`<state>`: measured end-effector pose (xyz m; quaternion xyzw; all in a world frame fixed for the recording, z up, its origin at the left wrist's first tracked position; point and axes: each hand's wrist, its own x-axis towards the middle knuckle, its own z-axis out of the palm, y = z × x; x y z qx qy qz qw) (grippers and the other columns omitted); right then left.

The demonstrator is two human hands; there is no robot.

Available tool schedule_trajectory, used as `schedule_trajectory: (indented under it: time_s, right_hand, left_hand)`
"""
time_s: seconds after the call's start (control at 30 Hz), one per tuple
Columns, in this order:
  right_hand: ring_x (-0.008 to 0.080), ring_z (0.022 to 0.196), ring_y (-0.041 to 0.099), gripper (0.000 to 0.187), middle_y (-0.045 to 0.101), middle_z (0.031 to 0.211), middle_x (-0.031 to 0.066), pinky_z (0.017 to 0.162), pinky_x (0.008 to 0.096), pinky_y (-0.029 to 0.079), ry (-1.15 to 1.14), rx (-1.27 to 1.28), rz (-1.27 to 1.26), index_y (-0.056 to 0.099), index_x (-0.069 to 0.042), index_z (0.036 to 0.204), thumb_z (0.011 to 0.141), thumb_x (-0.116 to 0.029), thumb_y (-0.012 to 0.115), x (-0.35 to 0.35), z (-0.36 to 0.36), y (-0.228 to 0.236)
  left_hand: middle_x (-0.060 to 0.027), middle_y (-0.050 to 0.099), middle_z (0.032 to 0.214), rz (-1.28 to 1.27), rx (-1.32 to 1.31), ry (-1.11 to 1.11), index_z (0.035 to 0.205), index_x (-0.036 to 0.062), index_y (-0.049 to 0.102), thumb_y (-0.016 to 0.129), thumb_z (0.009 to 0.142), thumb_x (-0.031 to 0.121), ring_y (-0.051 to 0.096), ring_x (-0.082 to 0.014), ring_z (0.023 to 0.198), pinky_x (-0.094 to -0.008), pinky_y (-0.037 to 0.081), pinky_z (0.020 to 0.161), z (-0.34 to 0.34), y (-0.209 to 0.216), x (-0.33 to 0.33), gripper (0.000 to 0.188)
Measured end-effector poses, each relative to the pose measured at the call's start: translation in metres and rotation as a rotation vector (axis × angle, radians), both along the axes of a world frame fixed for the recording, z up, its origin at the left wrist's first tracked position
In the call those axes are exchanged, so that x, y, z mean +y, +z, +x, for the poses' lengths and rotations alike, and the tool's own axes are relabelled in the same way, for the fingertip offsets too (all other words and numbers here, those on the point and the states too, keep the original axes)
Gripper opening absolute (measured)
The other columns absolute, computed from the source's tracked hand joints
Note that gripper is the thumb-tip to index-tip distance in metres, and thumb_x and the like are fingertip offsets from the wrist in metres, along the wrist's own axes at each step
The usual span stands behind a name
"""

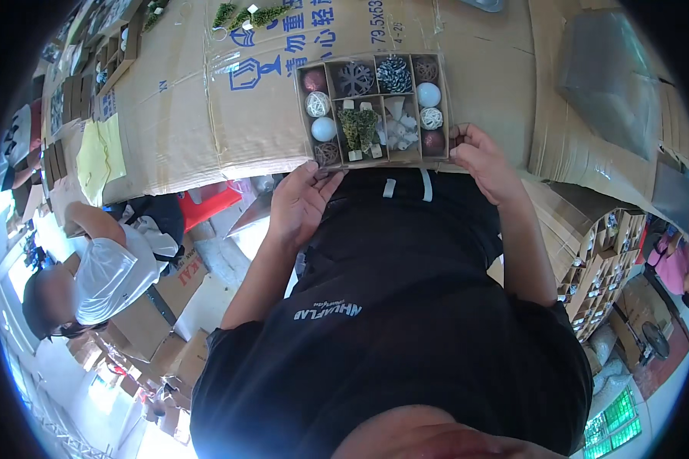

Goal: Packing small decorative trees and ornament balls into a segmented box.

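A shallow cardboard box of ornaments (381,95) lies at the near edge of the cardboard-covered table, with what looks like clear film around its rim. Its compartments hold white and dark red balls, woven balls, a snowflake (355,78), a frosted pine cone (394,74), green tree-shaped pieces (359,126) and pale whitish pieces (400,126). At the box's near left corner, my left hand (300,200) grips the edge, palm partly showing. My right hand (484,162) pinches the right edge near its near corner, fingers curled.
Loose green ornaments (260,15) lie at the table's far side. Yellow sheets (99,157) rest at the left edge. A clear plastic bag (608,84) lies far right. Racks of filled boxes (601,264) stand below right. A person in white (119,268) works at left.
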<state>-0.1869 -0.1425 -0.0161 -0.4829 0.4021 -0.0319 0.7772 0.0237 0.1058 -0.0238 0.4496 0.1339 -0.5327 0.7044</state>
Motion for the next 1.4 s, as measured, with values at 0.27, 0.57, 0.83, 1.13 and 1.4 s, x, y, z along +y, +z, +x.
schedule_trajectory:
  time_s: [0.27, 0.57, 0.83, 1.13, 1.4]
  right_hand:
    - [0.0153, 0.092, 0.061, 0.024, 0.06, 0.102, 0.0073, 0.085, 0.0311, 0.052, 0.092, 0.025, -0.017, 0.055, 0.001, 0.11, 0.09, -0.011, 0.057, 0.0, -0.009, -0.009]
    - [0.0105, 0.082, 0.058, 0.024, 0.059, 0.093, 0.0037, 0.075, 0.0273, 0.051, 0.032, 0.13, -0.158, 0.056, -0.003, 0.113, 0.102, -0.025, 0.054, -0.006, 0.008, 0.008]
    - [0.0196, 0.071, 0.062, 0.044, 0.064, 0.078, 0.0117, 0.069, 0.0331, 0.05, 0.177, 0.188, -0.581, 0.058, 0.005, 0.108, 0.101, -0.039, 0.057, -0.013, 0.016, 0.008]
    - [0.0458, 0.087, 0.065, 0.042, 0.068, 0.091, 0.0259, 0.077, 0.0504, 0.051, 0.268, 0.34, -0.94, 0.059, 0.002, 0.108, 0.099, -0.039, 0.056, -0.003, 0.025, 0.002]
    - [0.0432, 0.076, 0.067, 0.033, 0.067, 0.081, 0.0235, 0.063, 0.0524, 0.054, 0.237, 0.556, -1.25, 0.053, -0.004, 0.107, 0.101, -0.036, 0.053, 0.022, 0.055, 0.005]
  left_hand:
    - [-0.0238, 0.064, 0.117, 0.007, -0.051, -0.101, 0.119, -0.009, 0.053, 0.048, 0.102, 0.018, 0.064, -0.0339, 0.113, -0.0436, 0.05, 0.102, 0.003, -0.003, 0.004, 0.032]
    - [-0.0209, 0.065, 0.114, 0.341, -0.561, -0.5, 0.117, -0.0068, 0.05, 0.061, 0.099, 0.026, 0.067, -0.0279, 0.101, -0.038, 0.054, 0.086, 0.012, 0.002, 0.001, 0.04]
    - [-0.0275, 0.062, 0.114, 0.659, -1.231, -0.976, 0.119, -0.0098, 0.047, 0.071, 0.089, 0.042, 0.064, -0.0384, 0.101, -0.0432, 0.053, 0.086, 0.003, 0.038, -0.024, 0.065]
    - [-0.0418, 0.042, 0.135, 0.627, -1.539, -0.923, 0.144, -0.0212, 0.017, 0.066, 0.09, 0.047, 0.047, -0.0519, 0.125, -0.0475, 0.042, 0.106, -0.016, 0.038, -0.026, 0.1]
    - [-0.0323, 0.022, 0.157, 0.598, -1.846, -0.81, 0.156, -0.0029, 0.015, 0.051, 0.101, 0.029, 0.025, -0.0493, 0.144, -0.0535, 0.023, 0.118, 0.009, 0.003, -0.039, 0.073]
